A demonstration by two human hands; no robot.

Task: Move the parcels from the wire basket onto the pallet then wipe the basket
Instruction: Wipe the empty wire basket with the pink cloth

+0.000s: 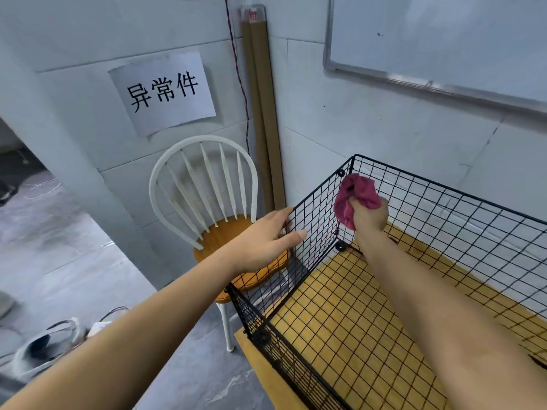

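Observation:
The black wire basket (444,208) stands on a yellow wooden surface (331,327) at the right; no parcels lie inside it. My right hand (368,216) is inside the basket near its far left corner, shut on a crumpled pink cloth (355,195) pressed against the left wire panel. My left hand (266,241) reaches from outside and holds the top edge of that same left panel, thumb over the wire. The pallet is not in view.
A white spindle-back chair (204,184) with a wooden seat stands just left of the basket, touching it. Brown tubes (263,113) lean in the wall corner. A paper sign (164,91) and a whiteboard (444,45) hang on the walls. Shoes (47,347) lie on the grey floor, lower left.

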